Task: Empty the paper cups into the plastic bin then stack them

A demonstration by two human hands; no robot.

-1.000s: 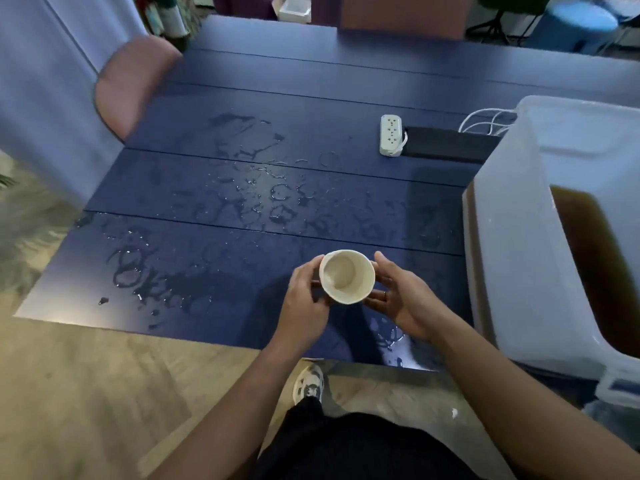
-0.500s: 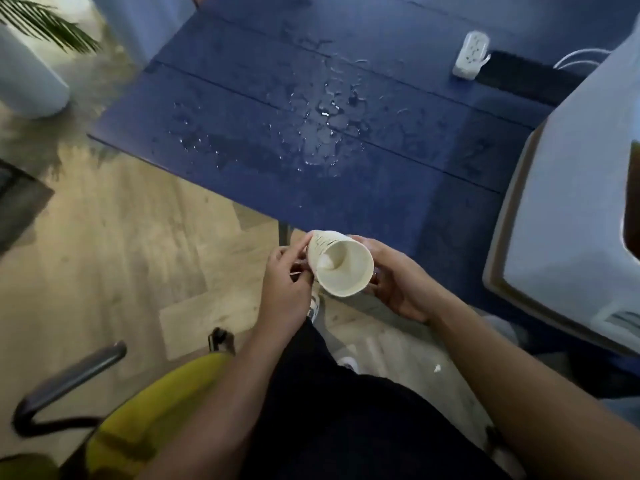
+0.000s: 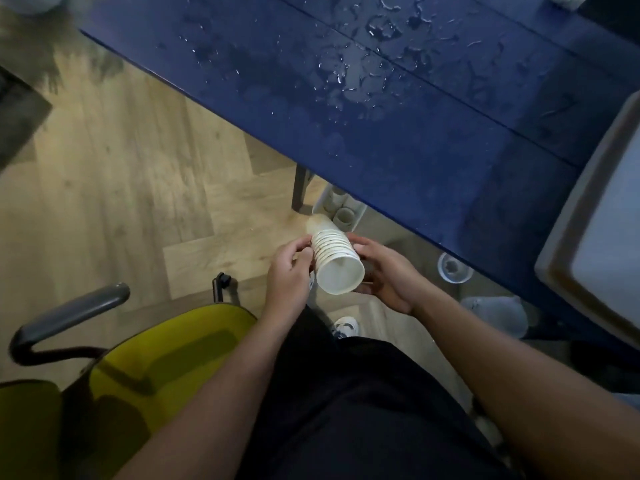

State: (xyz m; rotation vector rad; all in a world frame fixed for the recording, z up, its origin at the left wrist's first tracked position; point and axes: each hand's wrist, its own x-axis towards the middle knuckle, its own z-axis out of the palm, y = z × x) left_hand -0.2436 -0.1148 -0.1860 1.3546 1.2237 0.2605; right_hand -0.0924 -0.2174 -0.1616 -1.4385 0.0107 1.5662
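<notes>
A stack of several white paper cups (image 3: 334, 258) lies on its side between my hands, below the table's near edge, its open mouth facing me. My left hand (image 3: 289, 275) pinches the stack's rims from the left. My right hand (image 3: 382, 271) cups it from the right and underneath. The translucent plastic bin (image 3: 588, 216) stands on the table at the right edge of view; its inside is out of sight. More paper cups (image 3: 341, 209) sit in a white container on the floor under the table.
The dark blue table (image 3: 398, 133) is wet with puddles and drops. A yellow chair (image 3: 145, 368) with a grey armrest (image 3: 69, 317) stands at lower left. Wooden floor lies to the left. A table leg (image 3: 300, 188) stands just beyond the cups.
The view has swung down and left, off the table. The cups have come lower, below the table edge, and tilted so the whole stack shows. Both hands keep hold.
</notes>
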